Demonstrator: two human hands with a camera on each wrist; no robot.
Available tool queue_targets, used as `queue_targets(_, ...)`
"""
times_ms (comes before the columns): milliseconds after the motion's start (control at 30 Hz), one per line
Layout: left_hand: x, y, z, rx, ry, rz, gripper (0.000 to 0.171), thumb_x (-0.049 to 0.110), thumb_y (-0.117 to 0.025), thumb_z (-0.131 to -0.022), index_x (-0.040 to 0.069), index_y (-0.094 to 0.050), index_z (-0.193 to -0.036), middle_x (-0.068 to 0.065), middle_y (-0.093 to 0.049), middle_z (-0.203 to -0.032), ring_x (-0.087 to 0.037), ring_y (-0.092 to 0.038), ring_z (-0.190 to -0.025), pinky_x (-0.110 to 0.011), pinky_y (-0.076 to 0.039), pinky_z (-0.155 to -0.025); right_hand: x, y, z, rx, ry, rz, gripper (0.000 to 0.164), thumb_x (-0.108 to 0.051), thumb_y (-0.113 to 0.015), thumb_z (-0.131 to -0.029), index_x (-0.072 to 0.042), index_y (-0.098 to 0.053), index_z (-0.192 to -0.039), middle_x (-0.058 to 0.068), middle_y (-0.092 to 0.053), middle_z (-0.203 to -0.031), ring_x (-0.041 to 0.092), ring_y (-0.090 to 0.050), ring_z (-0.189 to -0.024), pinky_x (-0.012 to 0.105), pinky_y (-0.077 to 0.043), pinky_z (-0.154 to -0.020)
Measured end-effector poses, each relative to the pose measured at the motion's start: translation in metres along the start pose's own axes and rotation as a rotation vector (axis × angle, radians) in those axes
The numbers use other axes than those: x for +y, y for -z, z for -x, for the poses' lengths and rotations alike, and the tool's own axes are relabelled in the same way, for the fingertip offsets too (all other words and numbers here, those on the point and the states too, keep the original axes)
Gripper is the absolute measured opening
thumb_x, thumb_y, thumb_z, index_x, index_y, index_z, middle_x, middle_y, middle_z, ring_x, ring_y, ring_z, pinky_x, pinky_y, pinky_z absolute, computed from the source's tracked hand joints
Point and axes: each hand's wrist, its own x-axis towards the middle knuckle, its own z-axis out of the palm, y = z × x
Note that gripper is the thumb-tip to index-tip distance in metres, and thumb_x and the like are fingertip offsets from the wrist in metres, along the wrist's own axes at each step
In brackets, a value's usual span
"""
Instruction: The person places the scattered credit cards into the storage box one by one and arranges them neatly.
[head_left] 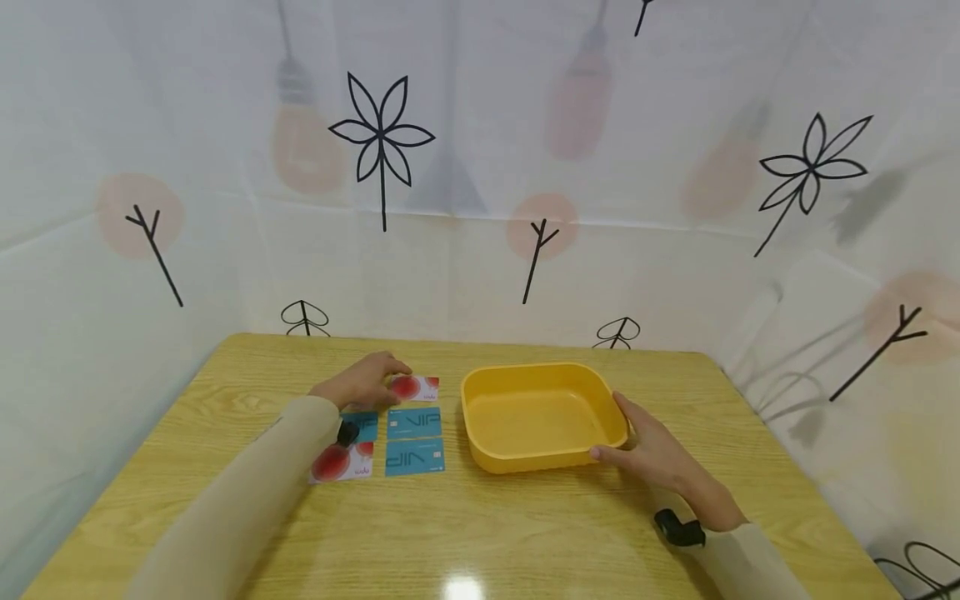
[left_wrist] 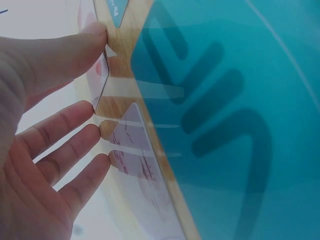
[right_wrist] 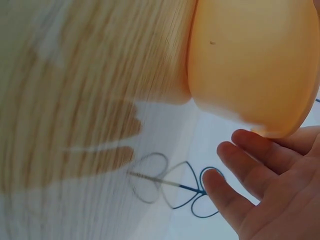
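Observation:
My left hand (head_left: 363,382) holds the left end of a white card with red circles (head_left: 420,388) at the far end of two card columns. In the left wrist view, the thumb (left_wrist: 75,57) lies along one edge of that card and fingertips meet the other. Nearer me lie a teal VIP card (head_left: 414,423) and another teal card (head_left: 415,457). A third teal card (head_left: 367,427), partly hidden by my left wrist, lies beside a red-and-white card (head_left: 352,467). My right hand (head_left: 651,442) grips the right front corner of a yellow plastic tray (head_left: 517,463), thumb at the front, fingers along the right side.
Everything stands on a wood-grain table (head_left: 525,533). A white patterned cloth (head_left: 480,275) hangs behind and at both sides of it. The tray sits just right of the cards. Black bands (head_left: 678,529) circle my wrists.

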Motion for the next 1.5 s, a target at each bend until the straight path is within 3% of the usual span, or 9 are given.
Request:
queue_targets(267,0.002,0.003,-0.001,0.000,-0.030,-0.027,0.050,0.020,-0.076,-0.082,0.012,-0.060,-0.129,-0.008,-0.054,-0.116,-0.022,-0.047,-0.097,-0.040,-0.043,-0.091,-0.001,-0.001,0.000,0.002,0.010,-0.011,0.106,-0.051,-0.073,-0.078,0.005,-0.019,-0.149,0.029,-0.025,-0.150,0.049,-0.026,-0.134,0.067,-0.023,-0.101)
queue_targets(900,0.006,0.006,-0.007,-0.034,-0.012,-0.018,0.049,0.016,-0.075,-0.082,0.013,-0.060,-0.129,-0.004,-0.053,-0.110,-0.021,-0.049,-0.098,-0.040,-0.044,-0.092,0.002,-0.002,-0.003,0.010,0.028,0.001,0.107,-0.053,-0.073,-0.077,0.005,-0.019,-0.149,0.029,-0.027,-0.149,0.048,-0.028,-0.133,0.066,-0.023,-0.102)
queue_targets(1300,0.018,0.007,-0.012,-0.082,0.083,0.019,0.045,0.012,-0.073,-0.079,0.015,-0.062,-0.122,-0.012,-0.054,-0.122,-0.029,-0.049,-0.108,-0.043,-0.046,-0.092,0.002,-0.002,0.001,0.010,0.032,-0.005,0.106,-0.052,-0.073,-0.078,0.005,-0.019,-0.149,0.028,-0.026,-0.149,0.048,-0.027,-0.134,0.067,-0.023,-0.101)
queue_targets(1500,0.021,0.007,-0.012,-0.091,0.124,0.085,0.044,0.008,-0.073,-0.077,0.013,-0.060,-0.118,-0.013,-0.056,-0.116,-0.029,-0.051,-0.100,-0.043,-0.048,-0.085,0.000,-0.001,0.001,0.008,0.028,-0.004,0.105,-0.052,-0.073,-0.078,0.005,-0.020,-0.149,0.028,-0.026,-0.149,0.048,-0.027,-0.134,0.067,-0.023,-0.101)
